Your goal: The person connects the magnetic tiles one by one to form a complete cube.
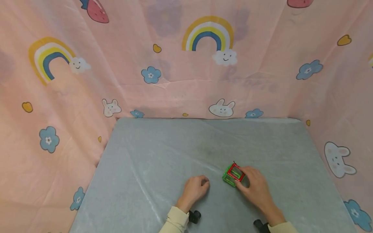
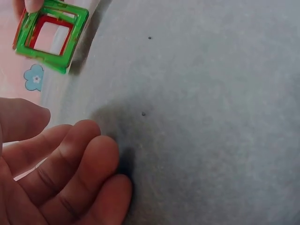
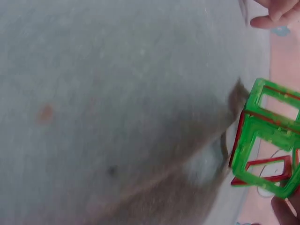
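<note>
A small box-like shape of red and green see-through square frame tiles [image 1: 229,180] is held in my right hand [image 1: 256,187], pinched between thumb and fingers. In the right wrist view, green tiles [image 3: 243,157] with red edges join at right angles, and part of the shape runs out of frame. My left hand [image 1: 194,190] is to the left of it, apart from the tiles, fingers loosely curled and holding nothing. The left wrist view shows those relaxed fingers [image 2: 89,173] low over the cloth, with the tile shape [image 2: 70,51] at the upper left.
A grey-blue cloth [image 1: 151,152] covers the table. Pink printed fabric [image 1: 180,90] with rainbows, rabbits and flowers hangs behind it and at both sides. Black wrist cameras are worn on both wrists, below cream sleeves [image 1: 176,220].
</note>
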Demonstrator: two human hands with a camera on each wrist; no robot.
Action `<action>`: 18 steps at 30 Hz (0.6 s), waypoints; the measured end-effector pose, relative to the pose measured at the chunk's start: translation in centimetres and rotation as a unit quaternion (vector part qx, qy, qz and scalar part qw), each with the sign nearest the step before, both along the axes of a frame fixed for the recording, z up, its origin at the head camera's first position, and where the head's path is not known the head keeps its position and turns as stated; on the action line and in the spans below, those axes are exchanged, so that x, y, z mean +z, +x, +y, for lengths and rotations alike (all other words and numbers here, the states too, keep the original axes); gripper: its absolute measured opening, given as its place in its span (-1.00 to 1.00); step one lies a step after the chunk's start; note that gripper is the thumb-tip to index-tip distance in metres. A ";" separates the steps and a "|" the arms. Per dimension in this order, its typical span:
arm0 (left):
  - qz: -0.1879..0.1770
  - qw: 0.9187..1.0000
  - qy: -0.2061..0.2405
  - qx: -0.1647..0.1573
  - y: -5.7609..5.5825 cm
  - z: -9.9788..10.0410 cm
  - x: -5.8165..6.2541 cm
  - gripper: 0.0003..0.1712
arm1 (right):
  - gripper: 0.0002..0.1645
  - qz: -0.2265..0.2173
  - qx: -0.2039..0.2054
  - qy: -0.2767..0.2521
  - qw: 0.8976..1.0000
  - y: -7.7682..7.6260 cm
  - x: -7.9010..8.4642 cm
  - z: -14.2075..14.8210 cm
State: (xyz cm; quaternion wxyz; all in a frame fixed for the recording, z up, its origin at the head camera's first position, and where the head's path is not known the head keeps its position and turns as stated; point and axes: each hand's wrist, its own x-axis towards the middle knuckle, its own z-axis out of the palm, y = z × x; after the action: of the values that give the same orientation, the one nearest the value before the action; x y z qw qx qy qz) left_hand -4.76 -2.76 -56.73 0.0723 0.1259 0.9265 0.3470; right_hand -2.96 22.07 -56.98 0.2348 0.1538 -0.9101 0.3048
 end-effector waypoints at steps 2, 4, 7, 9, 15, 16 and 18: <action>-0.003 1.000 0.002 -0.001 0.0 0.0 0.0 -0.82 | -0.47 0.015 0.027 0.002 1.000 -0.1 -0.3 -0.3; -0.004 1.000 0.005 -0.002 -0.1 0.0 0.1 -0.82 | -0.41 0.022 0.055 0.002 0.998 -0.2 -0.5 -0.7; -0.006 1.000 0.010 -0.003 -0.2 0.1 0.3 -0.81 | -0.40 0.013 0.075 0.005 0.997 -0.1 -0.7 -1.3; -0.008 1.000 0.011 -0.003 -0.3 0.2 0.4 -0.81 | -0.38 -0.011 0.074 0.003 0.997 0.0 -0.7 -1.7; 0.008 1.000 0.016 -0.010 -0.4 0.8 0.6 -0.82 | 0.03 -0.195 0.057 -0.019 0.979 0.1 -0.2 -2.2; 0.011 1.000 0.018 -0.014 -0.3 0.9 0.6 -0.82 | 0.07 -0.226 0.056 -0.021 0.972 0.1 -0.3 -2.3; 0.011 0.999 0.025 -0.021 -0.2 1.1 0.6 -0.82 | 0.14 -0.267 0.060 -0.015 0.962 0.0 -0.3 -2.4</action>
State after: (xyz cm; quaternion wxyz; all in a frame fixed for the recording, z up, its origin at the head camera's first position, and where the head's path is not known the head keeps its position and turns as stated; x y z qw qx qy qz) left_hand -4.99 -1.66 -56.08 0.0666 0.1509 0.9156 0.3667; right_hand -2.99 19.69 -57.33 -0.0332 0.1176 -0.9244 0.3614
